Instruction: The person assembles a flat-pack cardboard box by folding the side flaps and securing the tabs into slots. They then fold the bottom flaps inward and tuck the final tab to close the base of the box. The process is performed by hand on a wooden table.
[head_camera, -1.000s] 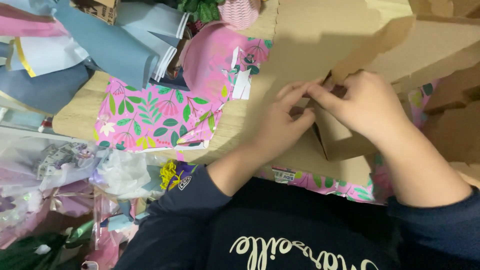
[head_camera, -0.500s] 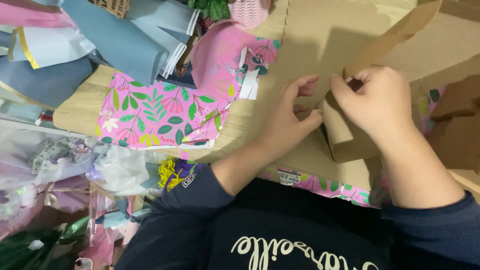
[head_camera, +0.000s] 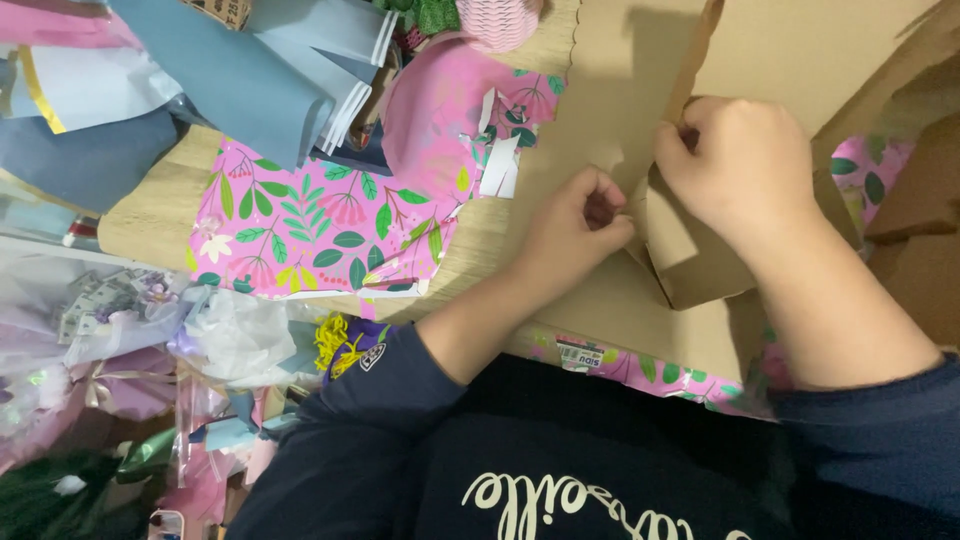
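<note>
Between both hands' fingers (head_camera: 668, 133), cardboard piece (head_camera: 690, 262), pinched

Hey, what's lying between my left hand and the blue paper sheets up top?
In the head view, pink floral wrapping paper lies between the left hand and the blue paper sheets.

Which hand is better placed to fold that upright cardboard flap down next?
Probably the right hand: it already pinches the upright flap at its base, while the left hand is curled lower, pinching the cardboard edge.
</note>
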